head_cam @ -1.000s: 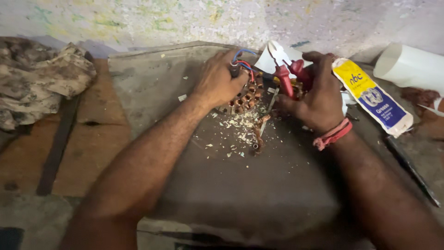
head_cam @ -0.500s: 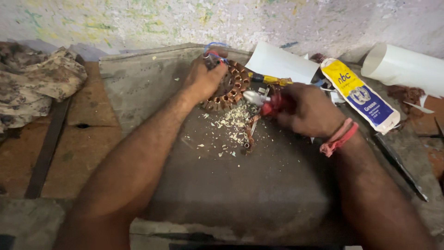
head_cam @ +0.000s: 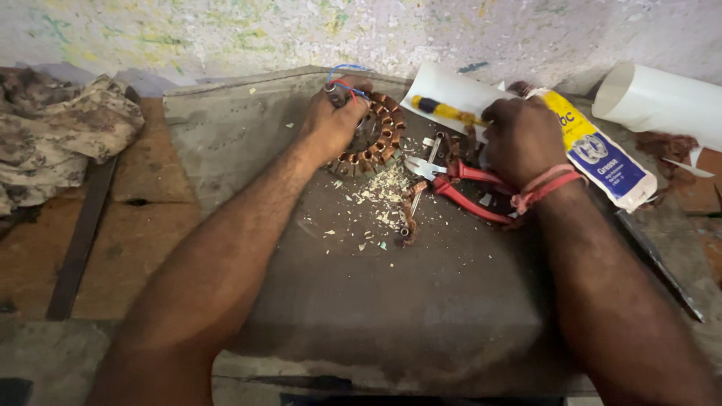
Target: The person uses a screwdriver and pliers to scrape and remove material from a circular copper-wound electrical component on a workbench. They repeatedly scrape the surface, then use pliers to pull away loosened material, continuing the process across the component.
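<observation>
We have let go of the red pliers (head_cam: 466, 188) | right hand (head_cam: 523, 139) fingers now clamped on yellow screwdriver (head_cam: 444, 111) at worktop (head_cam: 391, 316) far edge | left hand (head_cam: 335, 120) fingers still clamped on copper coil ring (head_cam: 376, 146).

Stator ring (head_cam: 376, 139) left of pliers (head_cam: 462, 184), screwdriver (head_cam: 444, 110) behind, grease tube (head_cam: 602, 154) perhaps farthest right

Both my forearms are bare from the bottom edge of the view up to the wrists; no sleeve shows on either one. My left hand (head_cam: 331, 120) wears nothing that I can see: no ring, no band, no glove. Just below my right hand (head_cam: 523, 139), around the wrist, I have a red thread band (head_cam: 545, 189), wound in a few strands that cross each other, with a small knotted end on the inner side.
</observation>
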